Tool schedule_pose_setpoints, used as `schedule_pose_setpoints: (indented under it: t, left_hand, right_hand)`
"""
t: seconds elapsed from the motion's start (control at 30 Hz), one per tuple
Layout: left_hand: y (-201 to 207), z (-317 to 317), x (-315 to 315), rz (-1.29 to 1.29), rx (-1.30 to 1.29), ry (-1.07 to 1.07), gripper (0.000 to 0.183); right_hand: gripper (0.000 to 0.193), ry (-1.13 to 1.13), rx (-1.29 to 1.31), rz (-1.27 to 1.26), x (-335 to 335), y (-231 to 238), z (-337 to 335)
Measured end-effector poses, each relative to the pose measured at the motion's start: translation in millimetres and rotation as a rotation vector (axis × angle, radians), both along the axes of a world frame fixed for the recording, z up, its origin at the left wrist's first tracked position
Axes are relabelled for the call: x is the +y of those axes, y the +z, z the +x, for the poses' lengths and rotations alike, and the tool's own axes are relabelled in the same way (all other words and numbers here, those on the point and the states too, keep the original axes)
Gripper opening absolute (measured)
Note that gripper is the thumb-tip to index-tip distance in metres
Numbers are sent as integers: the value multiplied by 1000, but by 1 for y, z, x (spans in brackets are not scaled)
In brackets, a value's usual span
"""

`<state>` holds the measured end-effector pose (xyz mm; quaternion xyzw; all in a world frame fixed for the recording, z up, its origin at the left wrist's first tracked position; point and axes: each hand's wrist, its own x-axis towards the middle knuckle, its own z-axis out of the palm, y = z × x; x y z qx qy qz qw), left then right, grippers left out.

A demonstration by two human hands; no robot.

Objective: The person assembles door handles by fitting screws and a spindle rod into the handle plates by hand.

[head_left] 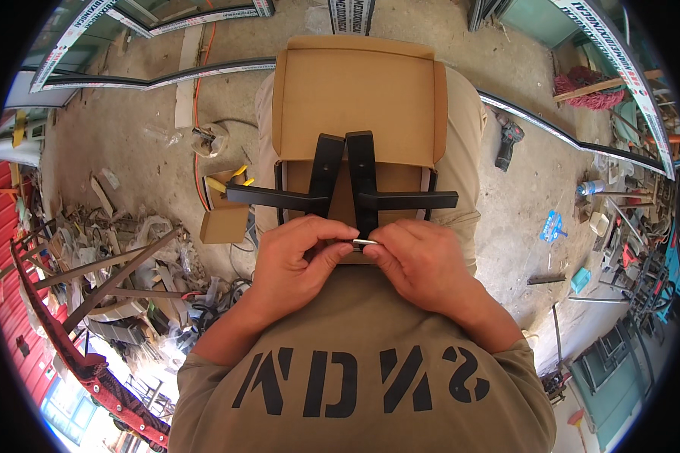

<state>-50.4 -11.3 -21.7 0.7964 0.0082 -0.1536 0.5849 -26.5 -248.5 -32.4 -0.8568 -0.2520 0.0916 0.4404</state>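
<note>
Close to my body, a small silvery metal piece (366, 241) is pinched between both hands; its exact kind is too small to make out. The fingertips of my left hand (298, 253) close on one end. At the other end, the thumb and fingers of my right hand (423, 260) grip it. Just beyond my fingers lie two black lever door handles, the left handle (326, 170) pointing its lever left and the right handle (363, 170) pointing its lever right. They rest on an opened brown cardboard box (355, 94) on my lap.
A smaller carton (224, 225) with yellow-handled tools stands on the floor at left. To the right lies a cordless drill (509, 142). Film-covered frame profiles (204, 72) stretch across the far side. Scrap and plastic (140, 257) pile up at left; blue packaging (553, 226) lies at right.
</note>
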Motion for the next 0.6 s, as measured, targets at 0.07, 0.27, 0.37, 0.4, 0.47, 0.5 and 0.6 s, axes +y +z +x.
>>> schedule_pose_setpoints:
  t: [0.07, 0.27, 0.37, 0.4, 0.47, 0.5, 0.6]
  left_hand:
    - [-3, 0, 3, 23, -63, -36, 19]
    - [0, 4, -2, -128, 144, 96, 17]
    - [-6, 5, 3, 16, -166, -61, 21]
    - [-4, 6, 4, 60, -115, -69, 20]
    - [2, 6, 3, 104, -63, -75, 20]
    - [5, 7, 0, 35, 24, -13, 19]
    - [-4, 8, -1, -1, -32, -8, 20]
  right_hand:
    - [23, 2, 1, -8, 0, 0, 1]
    - [22, 5, 18, -13, -1, 0, 3]
    - [22, 7, 14, -10, -1, -1, 3]
    - [22, 6, 14, -11, -1, -1, 3]
    - [23, 8, 11, -13, -1, -1, 3]
    - [23, 10, 11, -13, 0, 0, 4]
    - [23, 0, 10, -11, 0, 0, 4]
